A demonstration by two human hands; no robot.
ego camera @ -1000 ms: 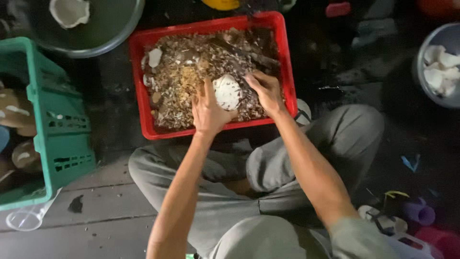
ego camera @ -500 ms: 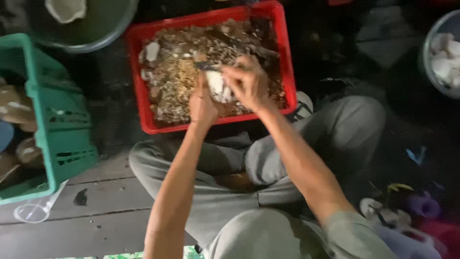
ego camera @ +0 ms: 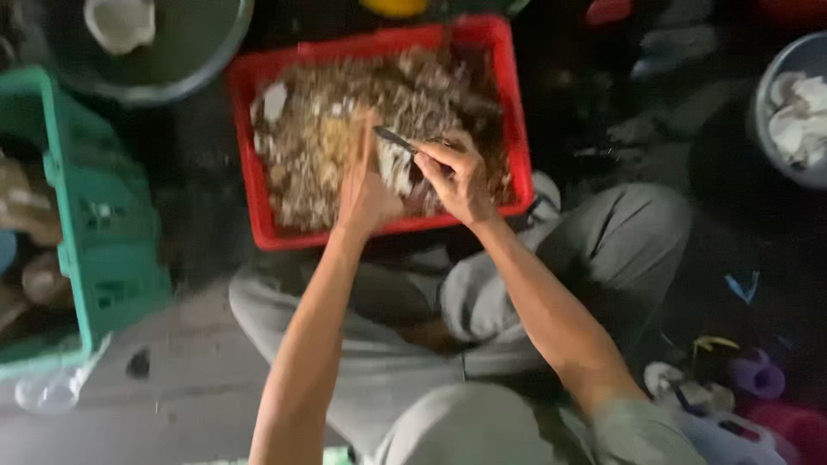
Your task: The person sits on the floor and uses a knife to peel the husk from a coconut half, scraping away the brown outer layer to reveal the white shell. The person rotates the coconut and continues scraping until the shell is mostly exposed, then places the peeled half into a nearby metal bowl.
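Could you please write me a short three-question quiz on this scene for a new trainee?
1. True or false: the red crate holds brownish peelings and scraps.
2. What does the right hand hold? A) a small dark blade B) a spoon C) a brush
3. Which hand steadies the white piece over the crate?

Key: 1 true. 2 A. 3 the left hand; the green crate stands to that side.

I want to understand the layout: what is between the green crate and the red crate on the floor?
In the head view, only dark bare floor lies between the green crate and the red crate; nothing I can make out stands there.
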